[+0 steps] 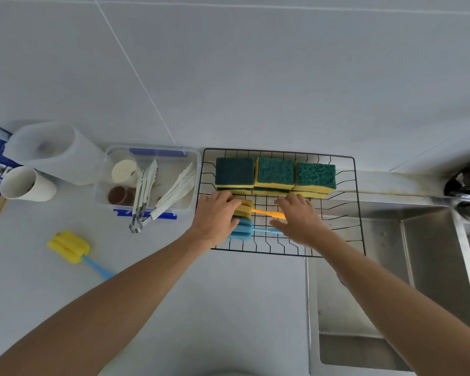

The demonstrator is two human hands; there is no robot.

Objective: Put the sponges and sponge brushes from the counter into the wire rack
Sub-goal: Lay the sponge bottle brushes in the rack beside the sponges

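The black wire rack [347, 185] sits on the counter beside the sink. Several green-and-yellow sponges [276, 173] stand in stacks along its back. In front of them lie two sponge brushes: a tan-headed one with an orange handle [263, 212] and a blue one [242, 229] just nearer me. My left hand [215, 218] curls over the tan brush's head and touches the blue head. My right hand [300, 221] lies flat, fingers spread, over the ends of both handles. A yellow sponge brush with a blue handle [69, 246] lies on the counter at left.
A clear plastic box [147, 180] with tongs and small cups stands left of the rack. Farther left are a white cup [25, 184] and a translucent jug [55, 150]. The steel sink [391, 267] opens to the right, under the rack's corner.
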